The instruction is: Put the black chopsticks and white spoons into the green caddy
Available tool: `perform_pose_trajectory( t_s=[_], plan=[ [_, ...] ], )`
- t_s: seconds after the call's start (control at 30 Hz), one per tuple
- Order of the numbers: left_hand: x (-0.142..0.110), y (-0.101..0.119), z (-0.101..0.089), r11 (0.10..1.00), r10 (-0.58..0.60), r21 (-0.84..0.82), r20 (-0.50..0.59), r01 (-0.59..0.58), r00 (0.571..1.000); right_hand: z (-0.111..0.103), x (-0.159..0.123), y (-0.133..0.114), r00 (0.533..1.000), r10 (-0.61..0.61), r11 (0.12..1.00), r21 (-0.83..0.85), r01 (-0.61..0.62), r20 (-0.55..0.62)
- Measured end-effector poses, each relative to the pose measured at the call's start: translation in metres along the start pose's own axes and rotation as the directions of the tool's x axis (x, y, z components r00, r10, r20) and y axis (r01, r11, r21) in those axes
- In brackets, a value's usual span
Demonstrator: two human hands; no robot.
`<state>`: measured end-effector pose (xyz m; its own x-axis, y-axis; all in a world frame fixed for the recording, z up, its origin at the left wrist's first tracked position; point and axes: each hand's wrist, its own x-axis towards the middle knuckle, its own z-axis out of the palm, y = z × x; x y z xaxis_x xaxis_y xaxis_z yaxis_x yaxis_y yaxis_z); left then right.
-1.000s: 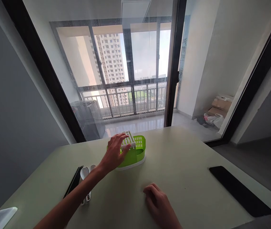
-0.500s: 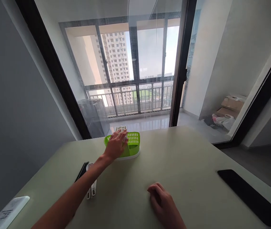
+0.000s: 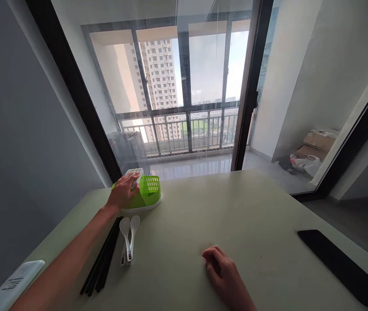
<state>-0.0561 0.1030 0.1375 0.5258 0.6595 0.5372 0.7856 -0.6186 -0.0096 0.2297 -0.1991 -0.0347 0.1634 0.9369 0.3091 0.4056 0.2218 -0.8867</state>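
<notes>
A green plastic utensil holder (image 3: 153,198) with a white base stands at the table's far left edge. My left hand (image 3: 124,190) is closed over its white slotted top piece (image 3: 136,172); part of the holder is hidden behind the hand. On the near side of the holder, white spoons (image 3: 125,229) lie overlapping one another. Several black chopsticks (image 3: 102,263) lie beside them, partly under the line of my left forearm. My right hand (image 3: 222,270) rests on the table at the near middle, fingers curled in and holding nothing visible.
A long black flat object (image 3: 342,263) lies along the right side of the pale green table (image 3: 203,216). At the near left is a white flat item (image 3: 22,280) with dark print. Beyond the far edge stands a glass sliding door with a dark frame (image 3: 250,86).
My left hand has shifted the green utensil holder to the left along the far edge. The spoons and chopsticks have come out from behind my forearm. My right hand is nearly still.
</notes>
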Motion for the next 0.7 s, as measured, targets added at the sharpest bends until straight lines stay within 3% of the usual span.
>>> perform_pose_trajectory(
  t_s=[0.27,0.43,0.7],
  plan=[
    [-0.009,-0.025,-0.006,0.994,-0.092,0.06,-0.047,0.094,0.995,-0.002,-0.001,-0.002,1.0,0.011,1.0,0.011,-0.012,0.015],
    [-0.012,-0.023,-0.013,0.987,-0.15,0.055,-0.037,0.152,0.988,-0.001,0.0,0.001,0.999,0.025,1.0,-0.005,-0.025,0.031],
    [-0.017,-0.017,-0.023,0.985,-0.138,0.094,-0.064,0.144,0.988,0.001,0.001,0.003,0.999,0.016,1.0,-0.005,-0.016,0.028]
  ],
)
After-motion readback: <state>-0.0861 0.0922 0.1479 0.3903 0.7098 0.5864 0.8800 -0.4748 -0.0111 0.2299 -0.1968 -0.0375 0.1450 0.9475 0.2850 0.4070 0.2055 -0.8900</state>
